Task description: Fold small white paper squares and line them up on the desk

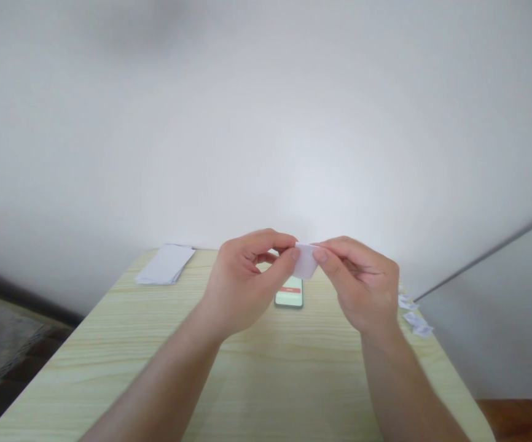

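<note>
A small piece of white paper is held up above the table between my two hands. My left hand pinches its left upper edge between thumb and fingers. At the opposite upper corner, my right hand grips it the same way. The paper looks folded, though its layers are too blurred to make out. Below and partly behind it, a phone with a lit screen lies on the table; the paper and my left hand cover part of it.
A stack of white paper sheets lies at the table's far left corner. Several small folded white paper pieces sit along the right edge, partly behind my right hand. The light wooden table stands against a white wall.
</note>
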Motion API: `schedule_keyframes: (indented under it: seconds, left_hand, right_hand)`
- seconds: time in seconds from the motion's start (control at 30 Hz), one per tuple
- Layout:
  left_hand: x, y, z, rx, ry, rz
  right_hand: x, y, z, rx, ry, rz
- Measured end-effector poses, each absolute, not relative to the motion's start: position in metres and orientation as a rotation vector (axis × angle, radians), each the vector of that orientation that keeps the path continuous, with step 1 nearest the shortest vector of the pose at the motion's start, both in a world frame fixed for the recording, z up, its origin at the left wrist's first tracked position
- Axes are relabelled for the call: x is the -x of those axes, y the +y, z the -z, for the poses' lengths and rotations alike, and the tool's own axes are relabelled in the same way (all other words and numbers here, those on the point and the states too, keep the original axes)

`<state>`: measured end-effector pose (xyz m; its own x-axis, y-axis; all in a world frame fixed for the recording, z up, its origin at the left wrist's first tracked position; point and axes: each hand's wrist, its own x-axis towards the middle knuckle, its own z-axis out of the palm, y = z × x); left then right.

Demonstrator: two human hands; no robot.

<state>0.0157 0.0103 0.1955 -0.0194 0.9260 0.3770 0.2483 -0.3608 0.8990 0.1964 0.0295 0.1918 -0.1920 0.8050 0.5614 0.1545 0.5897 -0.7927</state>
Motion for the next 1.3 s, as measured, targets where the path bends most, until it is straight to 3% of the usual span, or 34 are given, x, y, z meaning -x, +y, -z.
schedule_keyframes:
  seconds: [0.87, 1.3]
  left_hand:
    - [-0.0157, 0.0089, -0.1930, -1.681, 1.168, -1.486]
    - [-0.0187, 0.0075, -0.1900, -1.697, 1.116, -1.648]
  right_hand:
    - [-0.1969, 0.0286, -0.1897, 0.754, -1.778, -0.472]
    - [-0.1986, 0.0297, -0.1899, 0.772, -1.729, -0.747]
